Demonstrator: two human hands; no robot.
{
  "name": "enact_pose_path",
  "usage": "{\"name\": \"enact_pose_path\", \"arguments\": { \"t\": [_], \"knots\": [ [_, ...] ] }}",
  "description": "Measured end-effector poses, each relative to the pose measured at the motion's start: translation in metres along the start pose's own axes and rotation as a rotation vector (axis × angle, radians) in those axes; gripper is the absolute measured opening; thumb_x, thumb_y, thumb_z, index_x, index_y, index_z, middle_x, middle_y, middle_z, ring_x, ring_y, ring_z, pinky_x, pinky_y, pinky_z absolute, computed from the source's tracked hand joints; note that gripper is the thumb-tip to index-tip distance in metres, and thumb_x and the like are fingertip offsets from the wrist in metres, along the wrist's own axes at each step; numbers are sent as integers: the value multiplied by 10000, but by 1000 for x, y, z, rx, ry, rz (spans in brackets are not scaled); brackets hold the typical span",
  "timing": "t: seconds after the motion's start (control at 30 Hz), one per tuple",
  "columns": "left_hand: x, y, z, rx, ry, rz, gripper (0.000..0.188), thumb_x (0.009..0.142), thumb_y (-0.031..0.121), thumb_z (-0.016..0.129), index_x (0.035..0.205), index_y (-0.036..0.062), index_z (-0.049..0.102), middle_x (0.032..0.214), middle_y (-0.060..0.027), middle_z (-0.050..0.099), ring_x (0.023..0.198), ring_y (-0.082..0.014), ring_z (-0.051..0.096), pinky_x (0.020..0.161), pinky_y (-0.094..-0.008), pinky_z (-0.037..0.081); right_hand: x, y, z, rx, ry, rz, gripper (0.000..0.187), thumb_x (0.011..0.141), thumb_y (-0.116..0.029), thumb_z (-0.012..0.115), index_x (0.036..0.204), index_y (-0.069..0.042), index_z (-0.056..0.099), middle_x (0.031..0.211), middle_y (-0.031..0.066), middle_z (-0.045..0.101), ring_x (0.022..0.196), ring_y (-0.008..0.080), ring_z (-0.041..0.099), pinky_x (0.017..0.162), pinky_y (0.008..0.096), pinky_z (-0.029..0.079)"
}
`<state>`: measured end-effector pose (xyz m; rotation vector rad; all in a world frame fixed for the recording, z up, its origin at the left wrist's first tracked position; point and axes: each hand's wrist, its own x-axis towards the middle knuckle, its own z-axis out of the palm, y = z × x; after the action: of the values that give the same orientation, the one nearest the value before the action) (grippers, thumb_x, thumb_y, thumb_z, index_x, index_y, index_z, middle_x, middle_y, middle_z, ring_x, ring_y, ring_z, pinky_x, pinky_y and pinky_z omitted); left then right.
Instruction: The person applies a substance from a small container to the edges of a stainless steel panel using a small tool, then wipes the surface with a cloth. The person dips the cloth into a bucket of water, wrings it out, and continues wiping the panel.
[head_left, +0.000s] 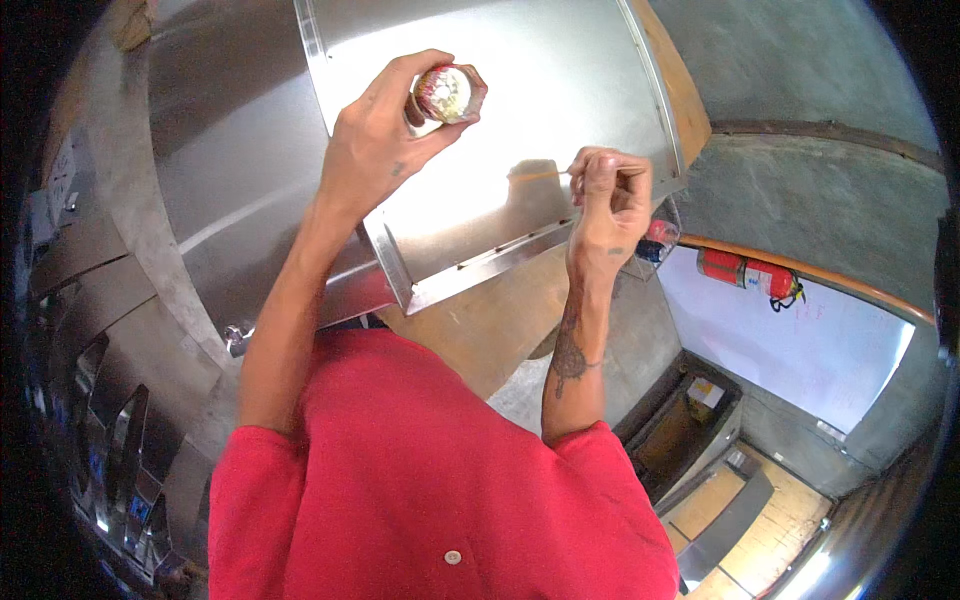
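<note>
My left hand is wrapped around a small round container, seen from its top end. That end is whitish and shiny, and its side is reddish and patterned; I cannot tell whether it is a can or a jar. Off to the right, my right hand is closed in a pinch, fingers curled. A thin yellow-orange stick reaches left from its fingertips; its far tip is hard to make out against the glare. Both hands are over a shiny steel worktop with a raised rim.
A second steel surface adjoins on the left. Beyond the worktop's right corner sits a clear container with red and dark things. A red fire extinguisher hangs by a white board. A dark trough stands lower right.
</note>
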<state>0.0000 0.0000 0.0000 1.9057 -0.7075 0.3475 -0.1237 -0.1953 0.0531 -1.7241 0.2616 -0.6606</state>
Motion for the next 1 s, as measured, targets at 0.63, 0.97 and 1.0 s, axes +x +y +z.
{"name": "enact_pose_path", "arguments": {
  "t": [0.63, 0.97, 1.0],
  "knots": [
    [-2, -2, 2, 10, 20, 14, 635, 812, 283, 912, 1347, 94, 626, 1196, -130, 733, 981, -236, 763, 777, -329, 667, -28, 29, -34, -144, -381, 211, 165, 1060, -187, 671, 994, -46, 615, 903, 35, 673, 823, 99, 597, 759, 272, 505],
    [-5, -6, 4, 0, 7, 21, 662, 808, 257, 917, 1372, 97, 611, 1193, -122, 730, 978, -217, 761, 767, -322, 661, -28, 31, -34, -184, -398, 190, 169, 1059, -191, 672, 993, -44, 620, 898, 32, 673, 823, 95, 602, 753, 275, 515],
    [-5, -7, 4, 3, 14, 31, 663, 807, 259, 917, 1373, 97, 610, 1191, -121, 731, 969, -215, 762, 761, -320, 660, -28, 31, -34, -190, -401, 185, 170, 1060, -191, 671, 992, -44, 620, 896, 32, 672, 821, 96, 603, 750, 276, 516]
  ]
}}
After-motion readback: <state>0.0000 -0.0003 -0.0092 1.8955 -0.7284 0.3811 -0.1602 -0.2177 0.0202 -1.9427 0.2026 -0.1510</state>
